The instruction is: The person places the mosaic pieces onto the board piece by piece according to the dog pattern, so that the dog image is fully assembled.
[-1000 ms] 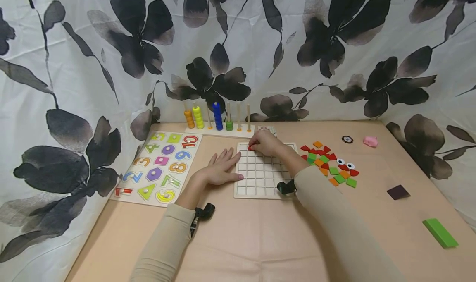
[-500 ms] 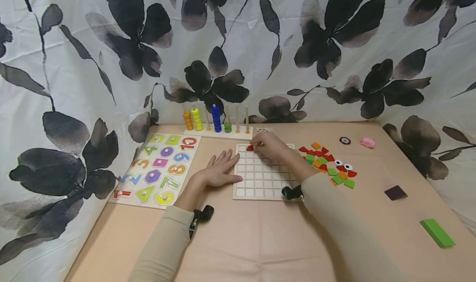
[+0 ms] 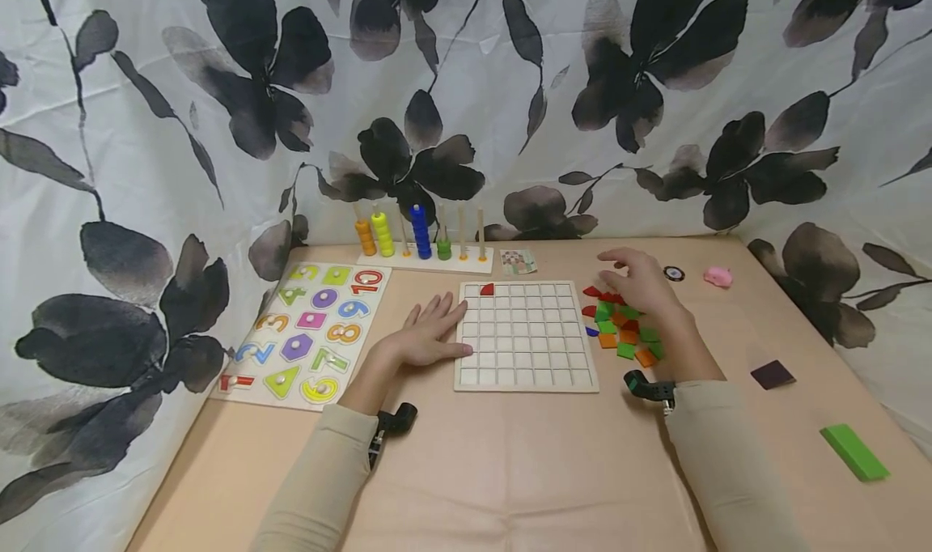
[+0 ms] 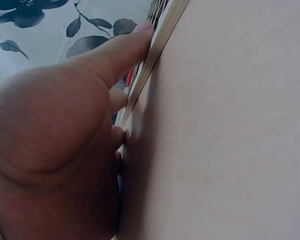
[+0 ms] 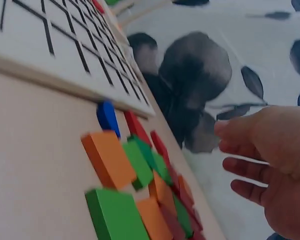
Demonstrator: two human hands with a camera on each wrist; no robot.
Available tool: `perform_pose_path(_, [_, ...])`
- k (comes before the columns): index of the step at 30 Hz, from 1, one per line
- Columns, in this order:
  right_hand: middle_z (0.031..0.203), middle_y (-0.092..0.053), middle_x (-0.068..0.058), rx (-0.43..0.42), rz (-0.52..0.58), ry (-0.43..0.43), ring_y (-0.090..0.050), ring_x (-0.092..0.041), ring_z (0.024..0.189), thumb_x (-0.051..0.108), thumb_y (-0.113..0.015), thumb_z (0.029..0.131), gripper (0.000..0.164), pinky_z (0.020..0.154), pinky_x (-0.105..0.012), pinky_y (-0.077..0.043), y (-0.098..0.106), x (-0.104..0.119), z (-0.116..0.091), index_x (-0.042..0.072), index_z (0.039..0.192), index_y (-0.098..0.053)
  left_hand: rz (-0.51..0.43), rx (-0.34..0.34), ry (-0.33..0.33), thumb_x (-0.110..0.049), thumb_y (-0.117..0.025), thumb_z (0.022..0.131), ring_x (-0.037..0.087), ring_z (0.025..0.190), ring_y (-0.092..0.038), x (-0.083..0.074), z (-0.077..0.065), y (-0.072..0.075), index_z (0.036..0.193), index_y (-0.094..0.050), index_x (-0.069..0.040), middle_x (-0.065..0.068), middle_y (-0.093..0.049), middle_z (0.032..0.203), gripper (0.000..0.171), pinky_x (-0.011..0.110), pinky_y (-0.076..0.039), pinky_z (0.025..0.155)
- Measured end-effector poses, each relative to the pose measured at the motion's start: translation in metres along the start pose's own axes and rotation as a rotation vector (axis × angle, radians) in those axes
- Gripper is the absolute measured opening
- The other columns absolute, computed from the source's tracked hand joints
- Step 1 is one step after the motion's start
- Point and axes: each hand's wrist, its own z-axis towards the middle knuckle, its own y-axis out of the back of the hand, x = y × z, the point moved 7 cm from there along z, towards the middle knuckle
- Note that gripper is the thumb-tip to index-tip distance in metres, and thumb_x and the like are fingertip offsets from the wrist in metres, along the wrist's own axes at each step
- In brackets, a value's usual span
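Observation:
A white gridded board (image 3: 526,350) lies in the middle of the table, with one red piece (image 3: 487,290) in a top-row cell near its left corner. My left hand (image 3: 428,335) rests at the board's left edge, fingers spread; in the left wrist view the thumb (image 4: 125,52) lies on the rim. My right hand (image 3: 641,281) is above the pile of small coloured pieces (image 3: 626,333) to the right of the board and covers part of it. Nothing shows between its loosely bent fingers in the right wrist view. A blue piece (image 5: 108,119) lies nearest the board.
A number-and-shape puzzle board (image 3: 309,333) lies at the left. Behind stands a peg stacker (image 3: 429,262) with coloured rings, beside a small picture card (image 3: 518,261). On the right are a round black-and-white disc (image 3: 674,273), a pink pig (image 3: 718,277), a dark square (image 3: 773,375) and a green block (image 3: 855,452).
My right hand has let go of the red piece in the board's top row and moved right to over the coloured pieces. The left hand has stayed at the board's edge.

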Motion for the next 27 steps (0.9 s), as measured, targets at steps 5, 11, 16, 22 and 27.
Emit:
perform_pose_path(5, [0.126, -0.053, -0.022, 0.051, -0.102, -0.112, -0.047, -0.040, 0.110, 0.016, -0.060, 0.096, 0.037, 0.094, -0.057, -0.044, -0.002, -0.027, 0.002, 0.000, 0.129, -0.058, -0.009, -0.005, -0.002, -0.065, -0.052, 0.087, 0.029, 0.147, 0.009, 0.001, -0.002, 0.001, 0.155, -0.013, -0.025, 0.009, 0.003, 0.161, 0.088, 0.055, 0.009, 0.115])
perform_pose_path(11, [0.112, -0.058, -0.027, 0.048, -0.294, -0.101, -0.050, -0.045, 0.104, 0.013, -0.062, 0.093, 0.032, 0.094, -0.063, -0.034, -0.009, -0.032, 0.006, -0.005, 0.119, -0.062, -0.014, -0.008, 0.003, -0.066, -0.051, 0.087, 0.029, 0.147, 0.009, 0.001, -0.003, 0.002, 0.155, -0.013, -0.026, 0.008, 0.003, 0.162, 0.088, 0.055, 0.008, 0.115])
perform_pose_path(16, [0.103, -0.062, -0.021, 0.003, -0.260, -0.139, -0.051, -0.040, 0.095, 0.012, -0.064, 0.091, 0.023, 0.088, -0.058, -0.034, -0.009, -0.035, 0.004, 0.002, 0.112, -0.061, -0.026, 0.001, 0.010, -0.065, -0.053, 0.087, 0.029, 0.147, 0.008, 0.002, -0.003, 0.001, 0.155, -0.013, -0.025, 0.009, 0.003, 0.161, 0.089, 0.055, 0.008, 0.115])
perform_pose_path(22, [0.099, -0.067, -0.009, -0.012, -0.022, -0.034, -0.057, -0.027, 0.087, 0.013, -0.065, 0.092, 0.017, 0.077, -0.042, -0.051, -0.018, 0.000, 0.014, 0.008, 0.108, -0.069, -0.011, -0.001, 0.004, -0.066, -0.051, 0.087, 0.030, 0.147, 0.008, 0.000, -0.003, 0.001, 0.155, -0.013, -0.026, 0.009, 0.003, 0.161, 0.089, 0.055, 0.008, 0.115])
perform_pose_path(27, [0.095, -0.068, -0.001, 0.147, 0.130, 0.133, -0.059, -0.020, 0.083, 0.013, -0.068, 0.090, 0.013, 0.075, -0.035, -0.051, -0.060, 0.067, 0.037, 0.012, 0.102, -0.072, -0.007, -0.003, 0.002, -0.066, -0.051, 0.087, 0.030, 0.147, 0.008, -0.001, -0.003, 0.002, 0.155, -0.013, -0.025, 0.010, 0.003, 0.161, 0.088, 0.055, 0.008, 0.115])
